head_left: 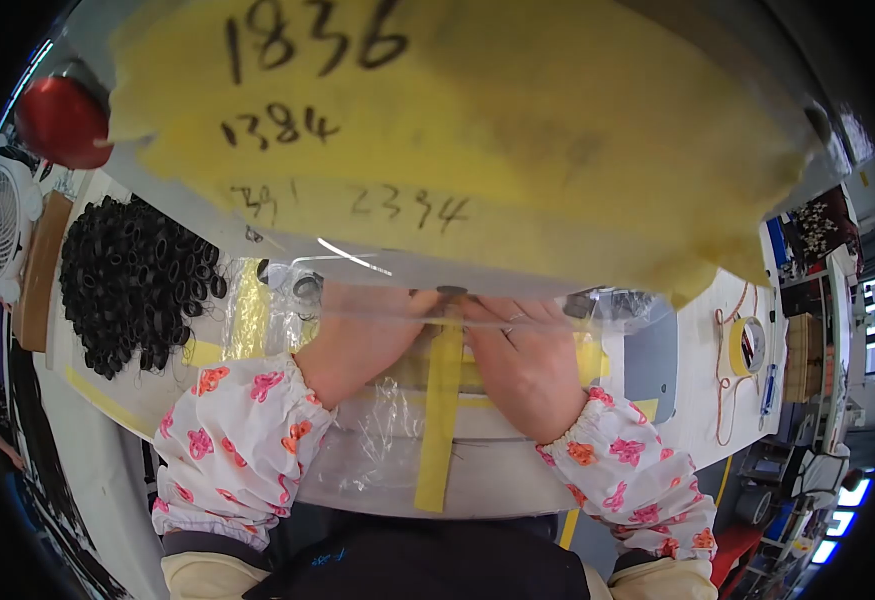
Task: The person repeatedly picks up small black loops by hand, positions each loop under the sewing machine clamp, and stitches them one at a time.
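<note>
Both of my hands work close together at the middle of the table, partly behind a clear plastic shield. My left hand (369, 330) has its fingertips bent in near a small dark piece (450, 290); what it holds is hidden. Opposite it, my right hand (522, 365) wears a ring, and its fingertips meet at the same dark piece. A strip of yellow tape (441, 420) runs down from between the hands to the table's front edge. Clear plastic film (382, 425) lies beside the strip.
A large pile of black loops (137, 280) is at the left, near a white fan (2, 225). Yellow tape with handwritten numbers (457, 130) covers the upper view. At the right are a tape roll (746, 346), an orange cord (722, 390) and a grey panel (650, 365).
</note>
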`<state>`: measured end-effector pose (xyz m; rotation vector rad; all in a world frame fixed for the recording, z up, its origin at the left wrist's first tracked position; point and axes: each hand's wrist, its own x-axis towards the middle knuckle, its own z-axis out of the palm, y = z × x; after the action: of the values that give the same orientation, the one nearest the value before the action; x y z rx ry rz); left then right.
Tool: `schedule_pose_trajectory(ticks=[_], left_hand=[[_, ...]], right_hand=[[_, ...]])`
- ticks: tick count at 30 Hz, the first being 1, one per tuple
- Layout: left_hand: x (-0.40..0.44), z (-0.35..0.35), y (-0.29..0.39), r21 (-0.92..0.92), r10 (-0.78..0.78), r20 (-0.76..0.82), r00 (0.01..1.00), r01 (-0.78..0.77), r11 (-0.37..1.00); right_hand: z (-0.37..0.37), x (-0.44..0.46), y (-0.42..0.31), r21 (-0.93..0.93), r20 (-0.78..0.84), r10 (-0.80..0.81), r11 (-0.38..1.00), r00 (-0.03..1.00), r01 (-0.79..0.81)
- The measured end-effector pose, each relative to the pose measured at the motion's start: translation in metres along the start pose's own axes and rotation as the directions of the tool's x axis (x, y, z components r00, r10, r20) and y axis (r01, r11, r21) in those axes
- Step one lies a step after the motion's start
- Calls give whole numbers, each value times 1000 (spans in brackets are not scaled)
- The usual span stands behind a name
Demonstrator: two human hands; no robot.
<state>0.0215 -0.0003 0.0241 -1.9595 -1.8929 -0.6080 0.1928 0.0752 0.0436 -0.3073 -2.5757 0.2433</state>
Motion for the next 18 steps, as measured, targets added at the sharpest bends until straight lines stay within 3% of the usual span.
schedule_pose_trajectory(ticks=[4, 7, 10, 12, 13, 18], left_hand=[[-1, 1, -2, 17, 8, -47, 999, -7, 1000], [0, 7, -7, -77, -14, -150, 989, 3, 997], [-1, 7, -10, 78, 92, -118, 989, -83, 993], [-1, 6, -13, 56, 27, 136, 990, -35, 998], [0, 6, -13, 56, 29, 134, 990, -37, 998], [2, 8, -17, -229, 1, 33, 999, 6, 973]], right_hand=[[-2, 2, -7, -115, 43, 14, 993, 999, -9], [-3, 4, -12, -175, 43, 24, 984, 999, -16], [-3, 6, -17, -231, 60, 44, 972, 997, -29], [-2, 6, -19, -256, 70, 59, 966, 996, -39], [-2, 7, -19, -270, 72, 59, 962, 996, -38], [-2, 8, -21, -282, 74, 64, 958, 995, -41]])
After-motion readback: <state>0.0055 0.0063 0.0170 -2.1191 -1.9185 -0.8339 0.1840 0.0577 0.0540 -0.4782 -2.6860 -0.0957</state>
